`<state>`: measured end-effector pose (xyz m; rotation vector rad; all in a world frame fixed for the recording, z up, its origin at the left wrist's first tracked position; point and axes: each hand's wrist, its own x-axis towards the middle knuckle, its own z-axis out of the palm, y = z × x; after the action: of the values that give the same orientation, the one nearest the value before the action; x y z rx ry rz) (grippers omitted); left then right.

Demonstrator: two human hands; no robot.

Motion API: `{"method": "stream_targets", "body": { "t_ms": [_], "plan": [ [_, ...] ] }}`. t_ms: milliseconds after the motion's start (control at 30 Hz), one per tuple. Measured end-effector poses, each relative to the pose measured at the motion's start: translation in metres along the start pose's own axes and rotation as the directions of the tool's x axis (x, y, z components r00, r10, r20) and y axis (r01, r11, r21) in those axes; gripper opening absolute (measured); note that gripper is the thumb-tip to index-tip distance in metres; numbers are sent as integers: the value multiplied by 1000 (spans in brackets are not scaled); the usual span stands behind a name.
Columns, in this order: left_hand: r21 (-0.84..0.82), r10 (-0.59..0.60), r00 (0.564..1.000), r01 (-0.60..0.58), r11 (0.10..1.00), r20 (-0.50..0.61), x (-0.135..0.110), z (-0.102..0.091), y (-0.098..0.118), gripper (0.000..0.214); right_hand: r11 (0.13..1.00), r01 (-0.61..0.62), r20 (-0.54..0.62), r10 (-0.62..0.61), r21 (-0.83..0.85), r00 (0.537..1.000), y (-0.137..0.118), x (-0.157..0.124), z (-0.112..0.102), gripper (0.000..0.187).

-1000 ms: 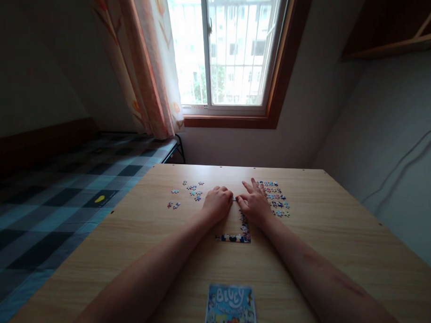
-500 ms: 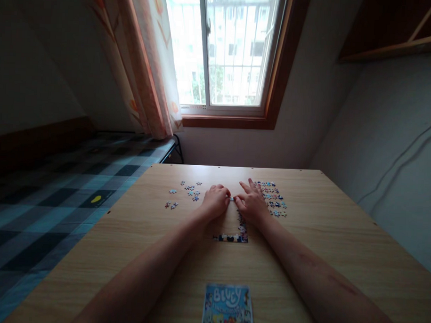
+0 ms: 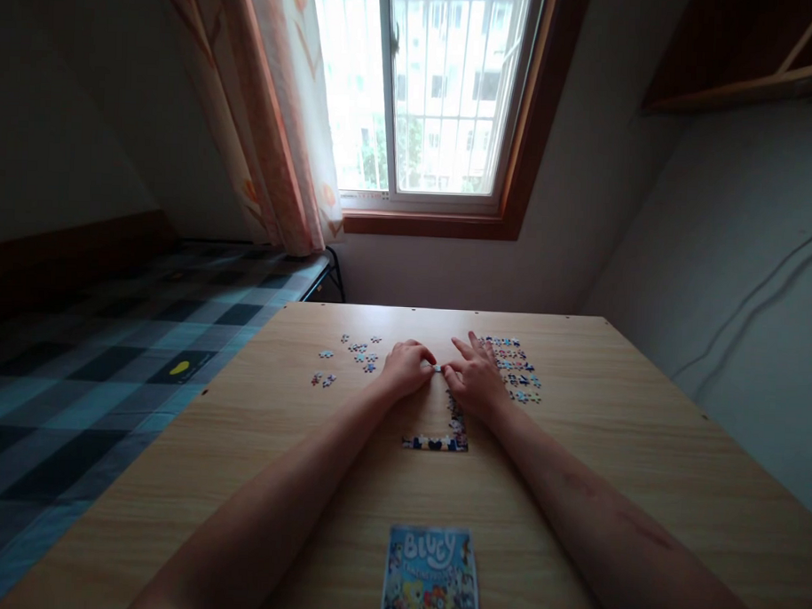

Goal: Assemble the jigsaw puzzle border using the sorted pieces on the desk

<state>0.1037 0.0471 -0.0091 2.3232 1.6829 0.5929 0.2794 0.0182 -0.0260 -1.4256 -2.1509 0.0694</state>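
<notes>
Both my hands rest on the wooden table (image 3: 640,455) near its far middle. My left hand (image 3: 405,369) is curled, its fingertips pinching a small pale puzzle piece (image 3: 437,368). My right hand (image 3: 474,376) meets that same piece with thumb and forefinger, the other fingers spread forward. Below my hands lies a joined L-shaped strip of puzzle pieces (image 3: 438,441). Loose pieces lie in a small scatter (image 3: 351,356) to the left and in a denser patch (image 3: 518,369) to the right.
A colourful puzzle box (image 3: 431,575) lies at the table's near edge. A bed with a checked blue cover (image 3: 111,365) stands to the left. Behind the table are a window (image 3: 440,92), a curtain (image 3: 279,113) and a grey wall.
The hands stay together on the small piece; the view has tilted slightly, so everything sits a little higher in the picture.
</notes>
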Motion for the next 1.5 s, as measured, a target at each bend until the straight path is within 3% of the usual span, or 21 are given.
{"method": "stream_targets", "body": {
  "t_ms": [133, 367, 633, 833, 1500],
  "plan": [
    [17, 7, 1000, -6, 1000, -26, -3, 0, 0, 24, 1000, 3, 0, -3, -4, 1000, 0, -1, -1, 30],
    [127, 152, 988, -152, 980, 5, -7, -6, 3, 21, 1000, -1, 6, 1, -4, 1000, -2, -1, -3, 31],
    [156, 79, 996, -85, 984, 41, -5, -6, 7, 20, 1000, -5, 16, 6, -18, 1000, -3, -1, -3, 32],
    [37, 42, 995, -46, 998, 90, 1, -9, 1, 18, 1000, -2, 20, 2, -8, 1000, -5, -1, -6, 30],
    [-98, 3, 998, 3, 995, 63, 2, -2, -3, 17, 1000, 26, 22, -26, -17, 999, -6, -3, -6, 32]
  ]
}}
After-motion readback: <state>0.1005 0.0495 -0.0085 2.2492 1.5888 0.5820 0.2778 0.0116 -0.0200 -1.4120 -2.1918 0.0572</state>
